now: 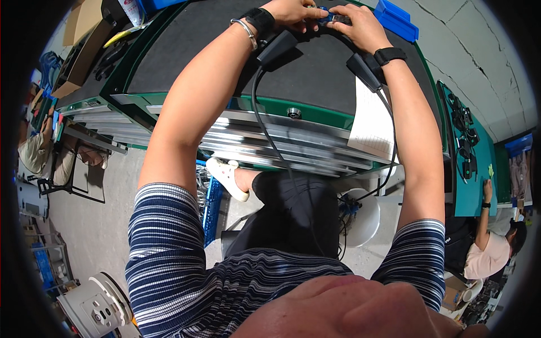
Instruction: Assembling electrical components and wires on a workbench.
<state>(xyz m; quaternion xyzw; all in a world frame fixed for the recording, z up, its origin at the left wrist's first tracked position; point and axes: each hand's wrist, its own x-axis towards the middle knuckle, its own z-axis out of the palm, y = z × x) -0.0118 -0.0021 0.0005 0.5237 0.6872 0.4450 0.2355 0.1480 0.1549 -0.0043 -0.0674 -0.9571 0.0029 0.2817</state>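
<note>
At the far edge of the dark work mat (191, 45), my left hand (293, 13) and my right hand (363, 27) meet over a small blue piece (327, 17), too small to name. The fingers of both hands pinch it from either side. Black straps circle both wrists, and a silver bangle sits below the left strap. A black wedge-shaped cable housing (277, 50) hangs beside my left wrist; a second one (364, 72) is beside my right wrist. Just beyond my right hand sits a blue plastic bin (396, 21).
Black cables (255, 107) run down from the housings toward my lap. Lined paper (372, 121) hangs over the green bench's front edge at right. Below are metal drawers (270, 141), a blue crate (212, 205) and a white bucket (363, 222). Another person (487, 253) works at right.
</note>
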